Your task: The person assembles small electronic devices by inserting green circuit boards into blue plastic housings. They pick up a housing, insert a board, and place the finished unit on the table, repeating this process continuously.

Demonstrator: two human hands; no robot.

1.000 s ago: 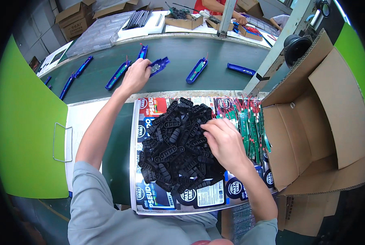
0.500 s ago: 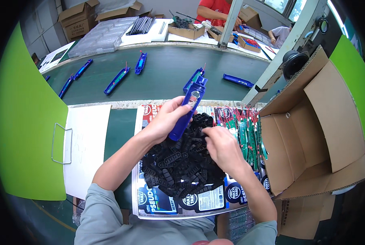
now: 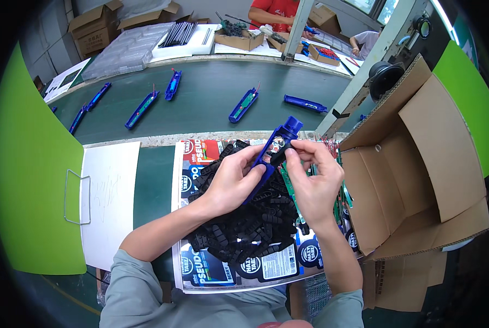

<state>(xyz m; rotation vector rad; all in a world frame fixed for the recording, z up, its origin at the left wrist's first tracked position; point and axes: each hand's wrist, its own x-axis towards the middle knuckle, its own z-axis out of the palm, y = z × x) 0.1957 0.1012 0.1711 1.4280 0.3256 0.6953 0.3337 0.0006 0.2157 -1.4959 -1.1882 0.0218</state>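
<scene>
Head view — hands (image 3: 228, 184) holding blue casing (image 3: 265, 175), pinching black piece (image 3: 277, 158)

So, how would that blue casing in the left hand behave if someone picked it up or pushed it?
The blue casing is probably stiff: it shows no bend in the left hand. It seems likely light, being an open, thin-walled shell. Set down and pushed, its long, rounded shape might rock.

Place: assembly workshop of factory kind | Signs: long green belt (image 3: 200, 117) with blue shells (image 3: 244, 105) | piled black parts (image 3: 255, 227) | open carton (image 3: 444, 142) | another worker (image 3: 276, 15) beyond the belt
</scene>
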